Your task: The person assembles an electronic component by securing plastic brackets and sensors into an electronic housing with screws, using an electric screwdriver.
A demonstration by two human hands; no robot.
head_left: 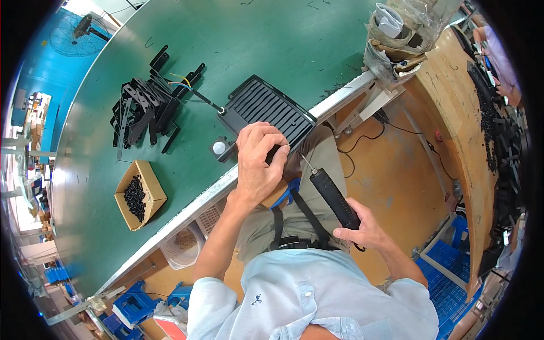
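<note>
My left hand [258, 161] grips the near edge of a black ribbed floodlight housing [266, 107] that lies at the edge of the green table [226, 45]. A small sensor with a white dome [221, 148] hangs off the housing's corner, next to my left hand. My right hand [362, 226] holds a black electric screwdriver [331, 195] over my lap, its bit pointing up toward the housing's edge. A cable [198, 96] with coloured wires runs from the housing toward the brackets.
A pile of black metal brackets [144, 107] lies on the table to the left. A cardboard box of black screws [136, 195] sits near the table's edge. Bagged clutter [396, 34] is at the table's end. Another person's arm [498, 62] is at a wooden bench with black parts on the right.
</note>
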